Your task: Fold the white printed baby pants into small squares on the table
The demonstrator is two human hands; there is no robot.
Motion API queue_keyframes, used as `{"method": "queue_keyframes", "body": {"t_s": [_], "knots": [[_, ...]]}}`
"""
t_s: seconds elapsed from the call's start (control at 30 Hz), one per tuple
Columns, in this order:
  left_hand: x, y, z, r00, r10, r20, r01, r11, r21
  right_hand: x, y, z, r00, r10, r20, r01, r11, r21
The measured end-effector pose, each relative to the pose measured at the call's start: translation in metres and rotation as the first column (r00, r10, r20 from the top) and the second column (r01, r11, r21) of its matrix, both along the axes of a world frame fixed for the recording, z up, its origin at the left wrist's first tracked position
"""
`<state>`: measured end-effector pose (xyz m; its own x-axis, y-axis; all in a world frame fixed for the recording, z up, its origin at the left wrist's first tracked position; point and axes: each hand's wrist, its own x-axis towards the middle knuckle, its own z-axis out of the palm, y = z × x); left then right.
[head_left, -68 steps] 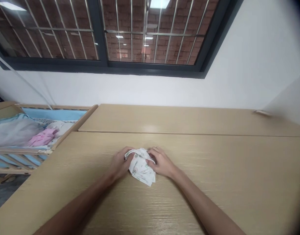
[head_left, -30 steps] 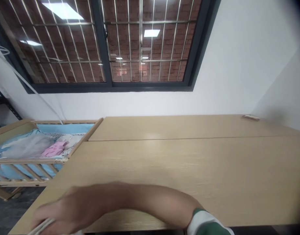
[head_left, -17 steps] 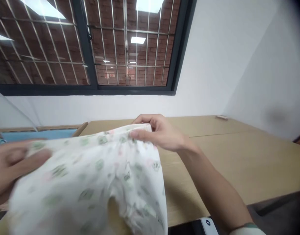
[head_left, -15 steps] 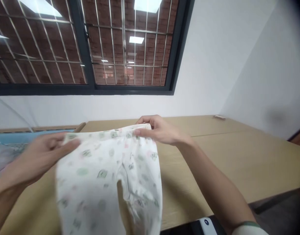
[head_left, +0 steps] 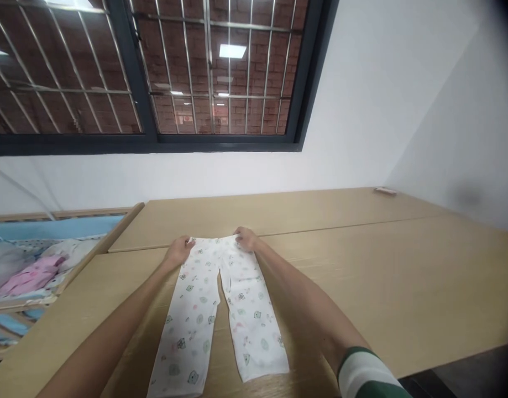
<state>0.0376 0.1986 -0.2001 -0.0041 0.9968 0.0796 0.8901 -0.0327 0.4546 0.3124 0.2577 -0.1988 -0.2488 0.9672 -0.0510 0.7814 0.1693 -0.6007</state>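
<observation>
L hand (head_left: 179, 250) & R hand (head_left: 246, 239) pinch narrow on waistband (head_left: 212, 241) of printed white baby trousers (head_left: 199, 293), flat on worktop (head_left: 382, 265), legs pulled straight toward person, w/ waist held taut to keep them smooth

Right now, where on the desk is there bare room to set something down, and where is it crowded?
The widest free patch is the tabletop right of the right forearm. A narrower strip lies beyond the waistband, toward the wall. A third patch sits between the left forearm and the crib. It is crowded at the printed baby trousers, where the left hand and right hand meet the waistband.
</observation>
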Motion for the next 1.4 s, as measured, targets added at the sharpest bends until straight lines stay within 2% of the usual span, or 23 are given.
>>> {"method": "queue_keyframes", "body": {"t_s": [0.07, 0.13, 0.23, 0.3, 0.37, 0.4, 0.47, 0.57, 0.63, 0.77, 0.87, 1.0, 1.07, 1.13, 1.2, 1.3, 1.4], "knots": [[0.002, 0.000, 0.002, 0.999, 0.022, -0.032, -0.022, 1.000, -0.005, -0.001, 0.009, -0.012, 0.999, -0.028, 0.033, 0.028, 1.000, 0.012], [0.009, -0.004, 0.010, 0.997, 0.049, -0.063, -0.048, 0.999, 0.019, 0.000, 0.015, -0.020, 0.997, -0.044, 0.058, 0.042, 0.999, 0.032], [0.034, -0.024, 0.027, 0.994, 0.048, -0.103, -0.040, 0.996, 0.081, 0.001, 0.024, -0.025, 0.996, -0.064, 0.066, 0.059, 0.996, 0.062], [0.062, -0.050, 0.037, 0.992, -0.049, -0.118, 0.058, 0.995, 0.076, 0.003, 0.029, -0.027, 0.996, -0.072, 0.056, 0.069, 0.996, 0.063], [0.096, -0.087, 0.042, 0.967, -0.227, -0.117, 0.229, 0.973, 0.006, 0.006, 0.035, -0.027, 0.997, -0.073, 0.035, 0.072, 0.996, 0.045], [0.113, -0.107, 0.043, 0.939, -0.326, -0.108, 0.323, 0.945, -0.042, 0.008, 0.038, -0.028, 0.997, -0.074, 0.022, 0.073, 0.997, 0.035], [0.146, -0.148, 0.040, 0.865, -0.495, -0.084, 0.485, 0.867, -0.115, 0.012, 0.042, -0.028, 0.997, -0.076, -0.008, 0.076, 0.997, 0.017], [0.181, -0.191, 0.030, 0.754, -0.649, -0.098, 0.620, 0.753, -0.222, 0.017, 0.043, -0.031, 0.995, -0.080, -0.060, 0.080, 0.997, 0.005], [0.196, -0.201, 0.022, 0.729, -0.674, -0.116, 0.628, 0.727, -0.277, 0.019, 0.041, -0.033, 0.992, -0.083, -0.094, 0.083, 0.997, 0.003], [0.208, -0.197, 0.009, 0.756, -0.645, -0.113, 0.595, 0.749, -0.292, 0.018, 0.036, -0.036, 0.983, -0.099, -0.153, 0.101, 0.995, 0.006], [0.205, -0.194, 0.008, 0.764, -0.640, -0.080, 0.601, 0.751, -0.272, 0.016, 0.031, -0.033, 0.975, -0.117, -0.188, 0.121, 0.993, 0.010], [0.184, -0.199, 0.021, 0.778, -0.628, -0.015, 0.612, 0.763, -0.209, 0.011, 0.023, -0.016, 0.966, -0.142, -0.218, 0.146, 0.989, 0.001], [0.164, -0.205, 0.031, 0.817, -0.571, 0.078, 0.575, 0.802, -0.163, 0.003, 0.020, -0.003, 0.964, -0.144, -0.223, 0.148, 0.989, -0.002], [0.139, -0.214, 0.040, 0.850, -0.467, 0.244, 0.503, 0.857, -0.114, -0.010, 0.018, 0.011, 0.965, -0.147, -0.216, 0.152, 0.988, 0.007], [0.109, -0.226, 0.045, 0.848, -0.347, 0.401, 0.410, 0.909, -0.079, -0.029, 0.020, 0.023, 0.969, -0.152, -0.196, 0.159, 0.987, 0.025], [0.064, -0.249, 0.038, 0.866, -0.162, 0.473, 0.240, 0.965, -0.109, -0.069, 0.022, 0.033, 0.976, -0.158, -0.151, 0.167, 0.985, 0.052], [0.025, -0.271, 0.017, 0.900, -0.015, 0.436, 0.094, 0.983, -0.159, -0.114, 0.018, 0.033, 0.983, -0.160, -0.094, 0.167, 0.984, 0.068]]}}
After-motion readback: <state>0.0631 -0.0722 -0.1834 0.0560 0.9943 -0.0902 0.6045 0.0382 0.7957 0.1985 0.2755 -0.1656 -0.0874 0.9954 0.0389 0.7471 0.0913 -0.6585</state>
